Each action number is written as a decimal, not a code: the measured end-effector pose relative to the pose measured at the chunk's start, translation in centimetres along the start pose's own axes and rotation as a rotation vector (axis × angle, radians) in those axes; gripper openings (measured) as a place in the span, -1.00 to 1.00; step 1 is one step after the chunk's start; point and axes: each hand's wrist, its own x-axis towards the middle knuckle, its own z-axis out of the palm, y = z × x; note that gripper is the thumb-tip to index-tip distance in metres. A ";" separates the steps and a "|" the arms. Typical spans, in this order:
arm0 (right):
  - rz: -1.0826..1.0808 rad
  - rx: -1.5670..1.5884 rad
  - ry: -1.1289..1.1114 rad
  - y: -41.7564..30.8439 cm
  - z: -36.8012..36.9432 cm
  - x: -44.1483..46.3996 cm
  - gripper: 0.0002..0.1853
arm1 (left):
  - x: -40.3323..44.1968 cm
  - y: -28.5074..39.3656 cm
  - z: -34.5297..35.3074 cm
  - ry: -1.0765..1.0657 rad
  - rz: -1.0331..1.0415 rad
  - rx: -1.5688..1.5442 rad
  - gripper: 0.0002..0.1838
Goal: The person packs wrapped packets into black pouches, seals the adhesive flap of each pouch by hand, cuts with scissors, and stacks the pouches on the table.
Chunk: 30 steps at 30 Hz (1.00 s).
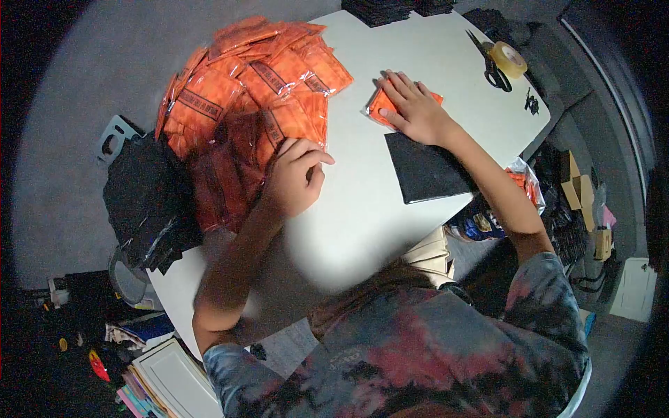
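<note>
My right hand lies spread on an orange plastic-wrapped packet on the white table. Just below that hand is a flat black sheet or bag. My left hand is at the right edge of a large heap of orange wrapped packets; its fingers are bent and apart, and nothing shows between them. Several packets in the heap carry a dark printed strip. The lower part of the heap lies in shadow.
A pile of black packets sits left of the heap. Black stacks stand at the far edge. Scissors, a tape roll and small black pieces lie at the right. An open carton is beyond the table.
</note>
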 end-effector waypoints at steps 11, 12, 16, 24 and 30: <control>-0.168 0.115 0.007 0.5 -0.5 0.5 -0.24 | -0.2 0.6 -0.2 -0.013 0.023 0.035 -0.77; -0.168 0.112 0.006 -0.2 -0.8 0.1 -0.24 | -0.2 0.6 0.0 0.008 0.042 0.030 -0.76; -0.569 0.277 -0.005 -5.2 -4.0 -2.3 -0.26 | -0.1 3.2 -1.2 -0.049 0.088 -0.026 -0.61; -0.177 0.565 0.197 -5.8 -5.7 -8.1 -0.79 | -0.3 4.4 -1.7 -0.222 0.141 -0.006 -0.31; -0.263 0.489 0.169 -6.9 -6.0 -9.1 -0.66 | 0.2 3.5 -1.0 -0.203 0.182 -0.017 -0.57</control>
